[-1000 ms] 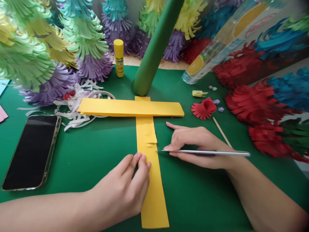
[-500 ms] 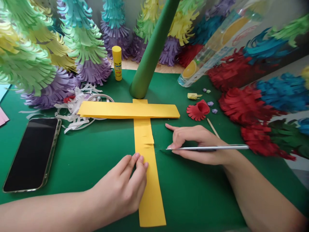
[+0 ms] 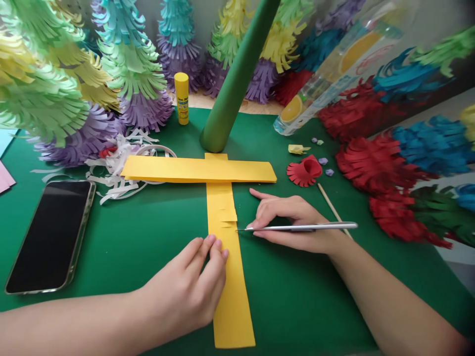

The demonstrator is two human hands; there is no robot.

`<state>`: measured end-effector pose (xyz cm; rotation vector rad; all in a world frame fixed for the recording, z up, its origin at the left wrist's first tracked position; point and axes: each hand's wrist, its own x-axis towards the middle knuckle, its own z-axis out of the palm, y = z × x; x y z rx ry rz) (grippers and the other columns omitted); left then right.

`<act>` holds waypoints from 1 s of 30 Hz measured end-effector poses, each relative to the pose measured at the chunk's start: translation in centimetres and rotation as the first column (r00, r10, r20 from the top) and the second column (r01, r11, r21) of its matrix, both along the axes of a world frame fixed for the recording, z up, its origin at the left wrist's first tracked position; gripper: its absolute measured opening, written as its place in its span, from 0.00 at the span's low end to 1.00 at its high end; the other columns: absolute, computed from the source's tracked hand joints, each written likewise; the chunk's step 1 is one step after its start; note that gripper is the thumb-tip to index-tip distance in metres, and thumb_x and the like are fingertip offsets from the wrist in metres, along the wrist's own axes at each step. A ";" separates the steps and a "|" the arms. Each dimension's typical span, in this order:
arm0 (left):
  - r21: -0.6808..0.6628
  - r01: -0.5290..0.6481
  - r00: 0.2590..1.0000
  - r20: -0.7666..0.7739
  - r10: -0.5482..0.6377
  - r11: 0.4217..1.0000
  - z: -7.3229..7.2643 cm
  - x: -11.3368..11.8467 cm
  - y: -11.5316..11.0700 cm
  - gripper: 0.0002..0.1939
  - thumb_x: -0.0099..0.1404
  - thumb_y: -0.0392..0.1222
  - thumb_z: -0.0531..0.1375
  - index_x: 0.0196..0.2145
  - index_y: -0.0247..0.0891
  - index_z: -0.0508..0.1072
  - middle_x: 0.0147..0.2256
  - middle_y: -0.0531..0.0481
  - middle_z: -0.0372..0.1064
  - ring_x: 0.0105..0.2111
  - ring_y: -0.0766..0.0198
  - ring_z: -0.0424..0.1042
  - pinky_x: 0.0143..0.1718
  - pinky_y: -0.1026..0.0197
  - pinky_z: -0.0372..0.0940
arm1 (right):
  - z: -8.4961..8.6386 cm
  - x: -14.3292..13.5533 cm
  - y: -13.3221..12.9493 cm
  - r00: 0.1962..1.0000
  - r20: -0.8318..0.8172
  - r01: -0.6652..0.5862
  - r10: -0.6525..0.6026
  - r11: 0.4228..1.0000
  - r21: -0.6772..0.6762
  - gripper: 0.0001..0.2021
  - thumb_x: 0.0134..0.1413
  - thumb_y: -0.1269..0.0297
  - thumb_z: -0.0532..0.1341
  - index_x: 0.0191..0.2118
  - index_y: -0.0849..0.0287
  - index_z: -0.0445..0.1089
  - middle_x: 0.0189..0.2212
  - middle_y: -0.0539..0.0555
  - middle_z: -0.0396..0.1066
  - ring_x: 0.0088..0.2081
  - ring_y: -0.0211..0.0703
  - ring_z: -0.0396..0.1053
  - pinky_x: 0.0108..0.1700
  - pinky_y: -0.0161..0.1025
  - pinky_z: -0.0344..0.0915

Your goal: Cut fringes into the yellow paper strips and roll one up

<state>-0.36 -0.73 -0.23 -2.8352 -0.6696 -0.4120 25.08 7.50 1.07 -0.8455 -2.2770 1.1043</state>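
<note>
A yellow paper strip (image 3: pixel 234 296) lies lengthwise on the green surface, with several short slits across its upper part. Fingertips of my left hand (image 3: pixel 198 282) are bunched together and press on this strip below the slits; whether they pinch anything is hidden. My right hand (image 3: pixel 293 222) grips a slim silver craft knife (image 3: pixel 308 227), its thin tip at the strip's right edge just under the slits. Other yellow strips (image 3: pixel 200 169) lie crosswise over the strip's top end. Behind them stands a tall green paper cone (image 3: pixel 226 104), leaning right in view.
A black phone (image 3: pixel 50 237) lies left, near white paper shreds (image 3: pixel 115 173). A yellow glue stick (image 3: pixel 182 99) and fringed paper trees (image 3: pixel 131 64) stand behind. On the right are a plastic bottle (image 3: pixel 319 74), a red fringed piece (image 3: pixel 304 170) and a wooden stick (image 3: pixel 332 205).
My right hand has moved left with the knife, bringing its tip from the green surface to the strip's edge. My left hand stays in place on the strip.
</note>
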 end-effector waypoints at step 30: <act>0.014 -0.004 1.000 -0.005 0.005 1.000 -0.3 -0.1 -0.1 0.18 0.65 0.38 0.57 0.50 0.24 0.71 0.48 0.34 0.71 0.48 0.48 0.71 0.50 0.49 0.64 | -1.3 -1.1 -0.7 0.998 -0.034 0.056 -0.053 0.996 0.074 0.02 0.53 0.65 0.65 0.34 0.55 0.74 0.30 0.49 0.79 0.30 0.38 0.75 0.62 0.50 0.56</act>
